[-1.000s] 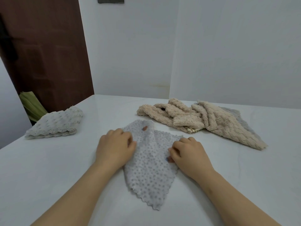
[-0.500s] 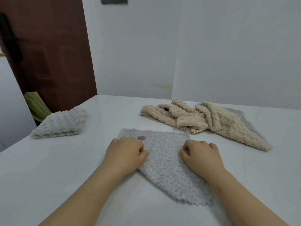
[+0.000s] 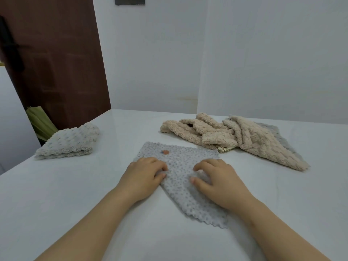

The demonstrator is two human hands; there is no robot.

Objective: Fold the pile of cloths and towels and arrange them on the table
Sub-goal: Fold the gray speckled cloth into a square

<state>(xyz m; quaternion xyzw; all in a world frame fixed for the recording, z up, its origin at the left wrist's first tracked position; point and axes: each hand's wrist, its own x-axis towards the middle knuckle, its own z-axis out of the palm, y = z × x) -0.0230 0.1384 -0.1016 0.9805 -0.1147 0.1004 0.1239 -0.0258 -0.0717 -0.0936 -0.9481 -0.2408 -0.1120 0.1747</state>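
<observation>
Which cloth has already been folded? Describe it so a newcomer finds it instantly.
Start at the brown door on the left, then drop to the white table edge below it. The folded cloth lies there alone: pale, bumpy, doubled over, unlike the flat grey one and the beige heap.

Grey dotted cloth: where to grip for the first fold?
Probably the near scalloped corner of the grey dotted cloth, pinched from the person's side. It lies flat on the table, and that corner is clear of the left hand and right hand.
</observation>
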